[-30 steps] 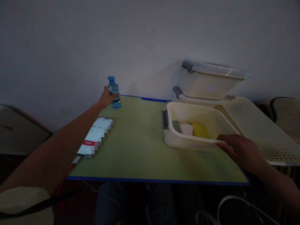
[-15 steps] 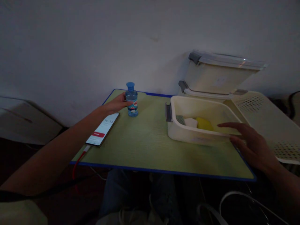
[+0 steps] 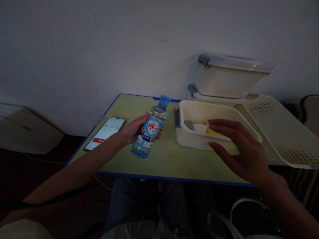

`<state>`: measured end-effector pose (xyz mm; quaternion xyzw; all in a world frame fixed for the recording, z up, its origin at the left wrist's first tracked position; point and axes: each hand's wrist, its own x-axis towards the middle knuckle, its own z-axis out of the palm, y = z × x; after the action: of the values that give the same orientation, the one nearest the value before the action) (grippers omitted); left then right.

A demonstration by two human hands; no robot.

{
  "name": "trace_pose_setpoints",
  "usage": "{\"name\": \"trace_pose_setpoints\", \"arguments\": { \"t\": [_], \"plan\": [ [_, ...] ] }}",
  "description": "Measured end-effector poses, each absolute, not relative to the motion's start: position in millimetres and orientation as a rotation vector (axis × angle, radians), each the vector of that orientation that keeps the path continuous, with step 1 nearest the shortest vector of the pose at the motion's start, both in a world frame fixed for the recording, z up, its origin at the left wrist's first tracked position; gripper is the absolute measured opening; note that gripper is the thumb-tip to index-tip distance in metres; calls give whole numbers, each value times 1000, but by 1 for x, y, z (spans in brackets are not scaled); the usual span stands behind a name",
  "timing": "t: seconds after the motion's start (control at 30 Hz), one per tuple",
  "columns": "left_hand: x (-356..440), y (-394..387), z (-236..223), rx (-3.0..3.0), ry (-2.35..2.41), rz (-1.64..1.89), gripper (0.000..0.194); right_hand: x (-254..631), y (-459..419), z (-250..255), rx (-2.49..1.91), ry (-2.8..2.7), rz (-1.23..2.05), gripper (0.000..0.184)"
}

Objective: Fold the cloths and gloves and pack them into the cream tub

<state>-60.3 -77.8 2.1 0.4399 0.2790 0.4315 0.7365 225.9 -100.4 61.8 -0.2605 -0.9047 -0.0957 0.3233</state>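
Wrapped round a clear blue dish soap bottle (image 3: 149,131) is my left hand (image 3: 136,128); the bottle leans to the right, raised off the table, its blue cap at the top. My right hand (image 3: 241,149) hovers at the front of a white plastic bin (image 3: 194,142), fingers apart and holding nothing. Inside that bin lie a green-grey textured item (image 3: 189,125), a white item (image 3: 200,128) and a yellow item (image 3: 213,129), partly covered from view by my right fingers.
A phone (image 3: 106,132) showing a timer lies at the table's left. Behind the bin stands a lidded storage box (image 3: 221,79). A perforated white basket (image 3: 281,126) is at the right. The green table (image 3: 159,162) has a blue edge, with a wall behind it.
My left hand has lifted the bottle from the table, bringing it nearer and to the right, now tilted. My right hand has moved left and is raised before the bin.
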Motion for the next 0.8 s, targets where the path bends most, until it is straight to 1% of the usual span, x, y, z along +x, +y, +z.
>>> {"name": "trace_pose_setpoints", "arguments": {
  "t": [0.1,0.17,0.23,0.37,0.43,0.5,0.57,0.63,0.73,0.8],
  "plan": [
    [-50,-86,10,1008,572,825,56,209,-98,70,-700,-2400,-219,46],
    [-43,-92,14,1046,552,744,60,201,-94,76,-698,-2461,-166,46],
    [-36,-98,16,1084,531,658,61,196,-88,80,-630,-2562,-94,41],
    [-26,-109,22,1123,444,475,63,196,-81,86,-400,-2688,83,26],
    [-24,-112,27,1151,409,383,66,200,-81,91,-350,-2684,94,24],
    [-25,-113,34,1240,442,325,67,207,-82,97,-366,-2666,36,23],
    [-25,-110,42,1432,544,324,63,216,-81,103,-430,-2637,-44,20],
    [-22,-106,51,1711,686,398,62,228,-78,109,-502,-2602,-133,18],
    [-14,-96,66,2108,880,577,69,247,-71,113,-587,-2554,-264,16],
    [-7,-88,75,2266,954,659,69,260,-66,115,-639,-2521,-331,16]
  ]
}}
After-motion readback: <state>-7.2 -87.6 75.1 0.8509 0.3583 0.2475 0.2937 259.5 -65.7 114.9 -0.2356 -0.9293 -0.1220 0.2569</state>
